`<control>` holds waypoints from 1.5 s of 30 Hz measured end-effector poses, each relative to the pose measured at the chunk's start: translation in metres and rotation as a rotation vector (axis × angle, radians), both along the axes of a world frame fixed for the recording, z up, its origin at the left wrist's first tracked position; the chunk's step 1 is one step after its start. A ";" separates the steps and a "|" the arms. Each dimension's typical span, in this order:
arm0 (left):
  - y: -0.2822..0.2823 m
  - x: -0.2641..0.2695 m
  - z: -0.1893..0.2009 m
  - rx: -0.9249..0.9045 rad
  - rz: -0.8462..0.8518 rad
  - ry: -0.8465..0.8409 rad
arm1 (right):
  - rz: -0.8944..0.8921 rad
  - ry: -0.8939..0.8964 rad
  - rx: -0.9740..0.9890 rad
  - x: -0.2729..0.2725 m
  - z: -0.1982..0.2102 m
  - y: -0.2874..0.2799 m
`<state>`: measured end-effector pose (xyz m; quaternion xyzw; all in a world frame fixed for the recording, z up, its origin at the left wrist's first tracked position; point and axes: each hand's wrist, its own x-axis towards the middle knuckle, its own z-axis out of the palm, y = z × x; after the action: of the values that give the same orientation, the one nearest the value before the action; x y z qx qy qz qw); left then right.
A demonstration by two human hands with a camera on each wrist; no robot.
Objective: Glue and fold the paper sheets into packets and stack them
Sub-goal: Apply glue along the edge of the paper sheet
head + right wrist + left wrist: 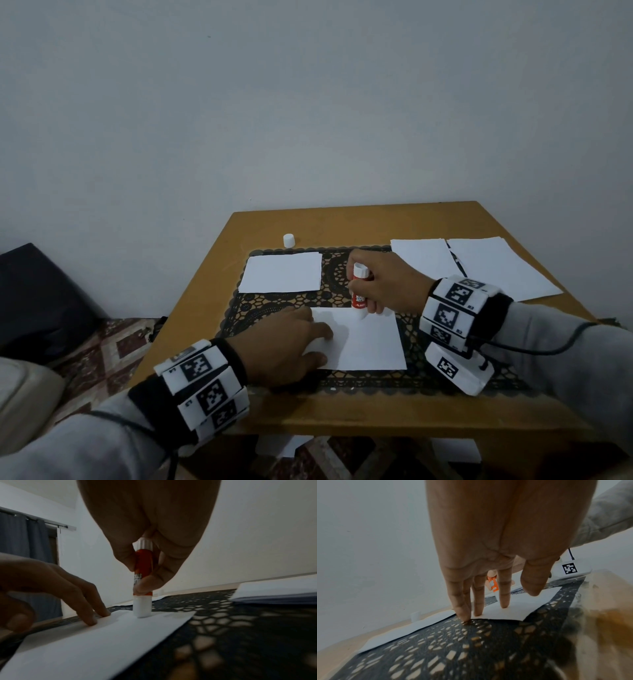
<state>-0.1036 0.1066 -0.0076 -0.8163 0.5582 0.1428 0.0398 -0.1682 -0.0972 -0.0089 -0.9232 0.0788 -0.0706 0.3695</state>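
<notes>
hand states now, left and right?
Left hand: open, fingers pressing the paper sheet.
Right hand: holding the glue stick.

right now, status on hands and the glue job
Left hand flat, pinning sheet. Right hand grips glue stick, tip on sheet's far edge. Nothing in the way.

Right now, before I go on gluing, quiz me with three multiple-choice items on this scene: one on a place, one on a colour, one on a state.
1. Where is the loose white cap?
A. On bare table beyond the mat's far left corner
B. On the glue stick
C. Under the left hand

2. The glue stick body is:
A. blue
B. red
C. green

3. The left hand is:
A. lifted clear
B. gripping the cap
C. pressing the sheet flat

Key: 1 A, it stands alone on wood; 2 B, red label between the right hand fingers; 3 C, straight fingers lie on the paper.
</notes>
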 end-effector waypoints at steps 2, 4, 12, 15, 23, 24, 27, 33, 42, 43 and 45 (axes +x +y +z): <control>-0.006 0.001 -0.001 0.010 0.006 -0.041 | -0.018 0.003 0.010 -0.008 0.001 -0.007; -0.012 0.001 -0.001 0.020 -0.006 -0.089 | -0.033 -0.005 0.018 -0.016 0.001 -0.013; -0.038 -0.002 -0.001 0.219 -0.058 -0.229 | -0.110 -0.005 -0.063 -0.031 0.011 -0.027; -0.045 -0.005 0.003 0.266 -0.095 -0.265 | -0.120 -0.086 -0.031 -0.032 0.019 -0.023; -0.062 -0.017 0.008 0.323 -0.174 -0.360 | -0.176 -0.150 -0.136 -0.034 0.014 -0.018; -0.062 -0.017 0.009 0.323 -0.172 -0.362 | -0.195 -0.181 -0.156 -0.034 0.014 -0.018; -0.062 -0.018 0.008 0.317 -0.160 -0.357 | -0.190 -0.194 -0.141 -0.035 0.016 -0.019; -0.061 -0.016 0.008 0.312 -0.164 -0.368 | -0.116 -0.042 -0.151 -0.035 0.004 -0.015; -0.061 -0.016 0.009 0.270 -0.175 -0.378 | -0.045 0.013 -0.153 -0.045 0.000 -0.003; -0.060 -0.016 0.009 0.266 -0.178 -0.376 | -0.043 0.015 -0.154 -0.048 -0.001 -0.002; -0.060 -0.014 0.007 0.258 -0.173 -0.369 | -0.034 0.023 -0.150 -0.054 -0.003 0.001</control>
<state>-0.1178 0.0470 -0.0004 -0.7660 0.5864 0.0576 0.2570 -0.2219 -0.0967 -0.0116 -0.9476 0.0932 -0.0720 0.2971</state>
